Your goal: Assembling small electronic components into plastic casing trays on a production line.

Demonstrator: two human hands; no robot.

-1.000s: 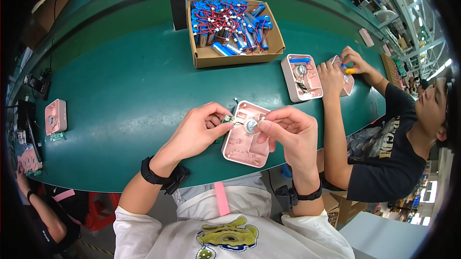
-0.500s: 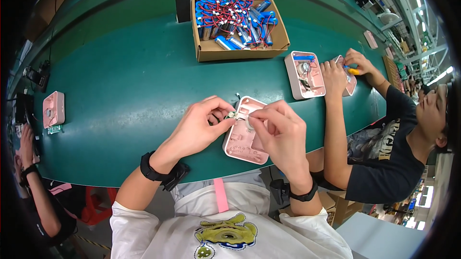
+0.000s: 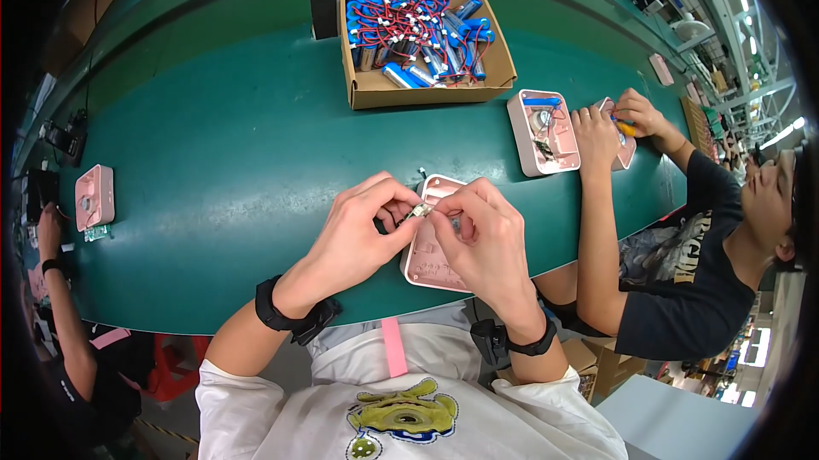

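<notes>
A small circuit board [image 3: 414, 214] was pinched in the left hand [image 3: 358, 218], over the left edge of the pink case [image 3: 429, 267]; just beside it, the right hand [image 3: 486, 234] was bunched above the case, its hold impossible to tell; the case was laid lengthwise, pointing forward.

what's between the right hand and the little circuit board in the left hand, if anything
Nothing visible: the right hand reaches right up to the small circuit board in the left hand, above the pink housing. Exact contact is hidden.
</notes>
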